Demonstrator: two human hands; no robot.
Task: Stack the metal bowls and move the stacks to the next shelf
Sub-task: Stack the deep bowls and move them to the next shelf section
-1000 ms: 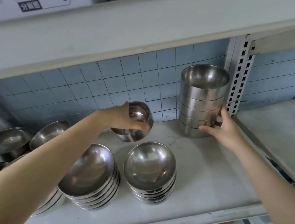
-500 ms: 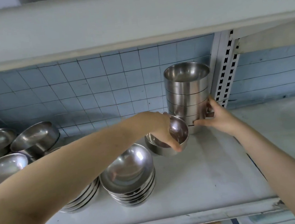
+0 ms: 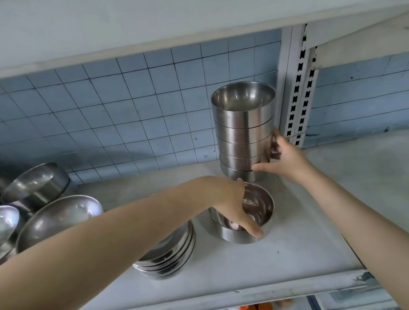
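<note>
Stainless tall stack [image 3: 245, 129] at the back right corner of the shelf [image 3: 298, 246], its lower side clasped by the right hand [image 3: 283, 161]. Single bowl [image 3: 255, 210] just in front, rim gripped by the left hand [image 3: 231, 202], not yet added. Low stack [image 3: 169, 258] and loose bowls [image 3: 36, 184] at the left remain. Nothing moved to the next shelf [image 3: 379, 173].
</note>
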